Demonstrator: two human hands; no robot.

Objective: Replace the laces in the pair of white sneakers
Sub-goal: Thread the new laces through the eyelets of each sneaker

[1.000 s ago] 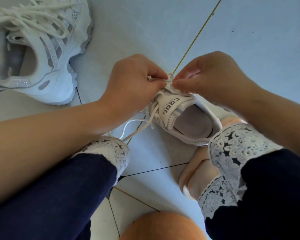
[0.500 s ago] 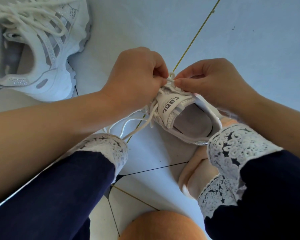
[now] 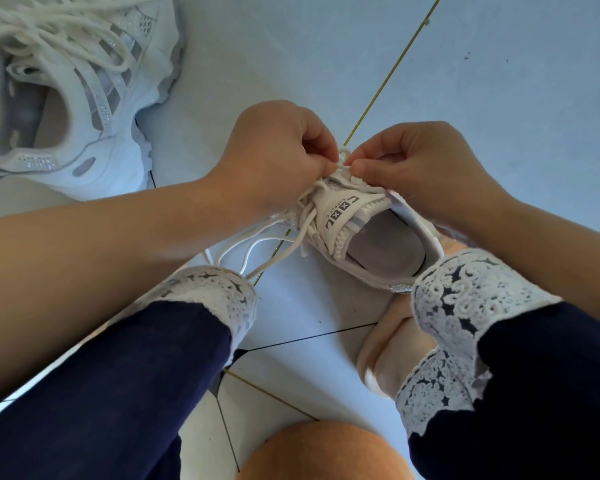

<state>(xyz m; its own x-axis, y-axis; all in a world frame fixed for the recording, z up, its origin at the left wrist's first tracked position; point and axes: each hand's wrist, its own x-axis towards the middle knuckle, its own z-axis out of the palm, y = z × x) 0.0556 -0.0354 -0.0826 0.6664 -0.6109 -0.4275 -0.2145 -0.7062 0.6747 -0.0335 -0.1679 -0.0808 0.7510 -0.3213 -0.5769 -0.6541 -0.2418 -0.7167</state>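
I record the near sneaker [image 3: 385, 247] on the tiled floor [image 3: 499, 81] between the person's knees, heel toward the camera and tongue raised. The left hand [image 3: 274, 154] and the right hand [image 3: 423, 168] meet just above the tongue, fingers curled, each pinching the lace [image 3: 343, 154] where a small loop shows between the fingertips. Loose lace ends [image 3: 271, 247] trail from the left side of the shoe. The second sneaker [image 3: 125, 157] lies well apart at upper left, its lacing in place but slack. I judge the step to be threading at the upper eyelets of the near shoe. The eyelet itself is hidden. The next move calls for a fine pull through, with the shoe held steady.
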